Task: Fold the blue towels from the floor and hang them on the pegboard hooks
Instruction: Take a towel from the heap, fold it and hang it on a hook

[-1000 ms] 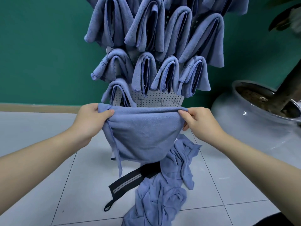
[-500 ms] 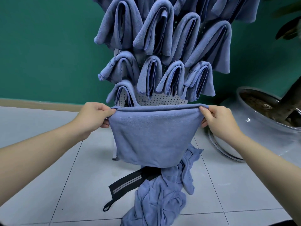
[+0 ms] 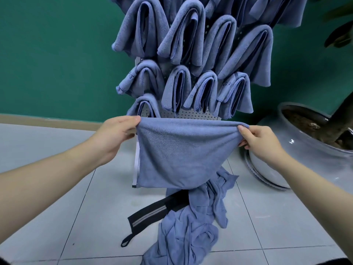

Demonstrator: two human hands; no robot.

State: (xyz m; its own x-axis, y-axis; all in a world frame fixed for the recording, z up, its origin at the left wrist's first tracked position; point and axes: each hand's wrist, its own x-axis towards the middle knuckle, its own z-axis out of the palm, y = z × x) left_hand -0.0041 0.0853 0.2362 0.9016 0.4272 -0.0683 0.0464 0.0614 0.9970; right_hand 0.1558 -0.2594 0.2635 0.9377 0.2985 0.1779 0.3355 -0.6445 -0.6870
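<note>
I hold a folded blue towel (image 3: 183, 152) stretched flat in the air in front of the pegboard (image 3: 193, 114). My left hand (image 3: 116, 134) pinches its upper left corner, and my right hand (image 3: 261, 142) pinches its upper right corner. Several folded blue towels (image 3: 193, 54) hang in rows on the pegboard hooks above. A heap of crumpled blue towels (image 3: 191, 226) lies on the tiled floor below the held towel.
A black strap with a grey stripe (image 3: 150, 217) lies on the floor beside the heap. A large glass plant pot (image 3: 305, 148) with a trunk stands at the right. A green wall (image 3: 57, 54) is behind the pegboard.
My hands have moved apart and pulled the towel's top edge taut. The bunched left side and dangling corner have smoothed into a flat rectangle.
</note>
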